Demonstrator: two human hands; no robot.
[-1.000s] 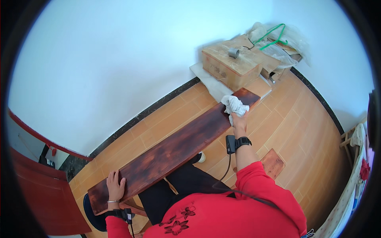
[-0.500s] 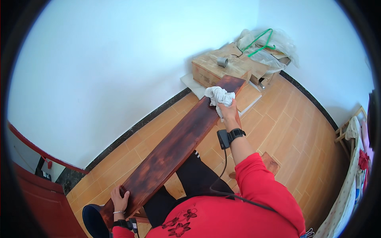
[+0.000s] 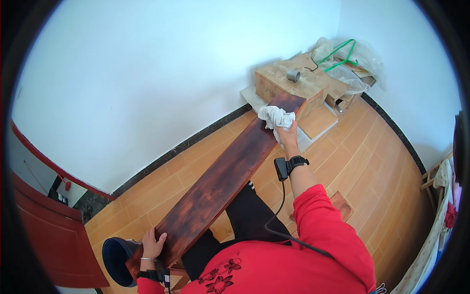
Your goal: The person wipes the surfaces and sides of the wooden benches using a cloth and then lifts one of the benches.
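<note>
Two hands work one dark-stained plank [image 3: 220, 181]. The left hand [image 3: 152, 243] lies flat, fingers spread, on the plank's near end, apparently steadying it. The right hand [image 3: 286, 134], arm fully extended, closes its fingers on a white rag [image 3: 275, 117] pressed against the plank's far end, beside the wooden crate [image 3: 289, 85].

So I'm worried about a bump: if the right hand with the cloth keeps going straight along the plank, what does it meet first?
Probably the wooden box at the plank's far end, beyond the right hand and white cloth; depth is unclear.
</note>
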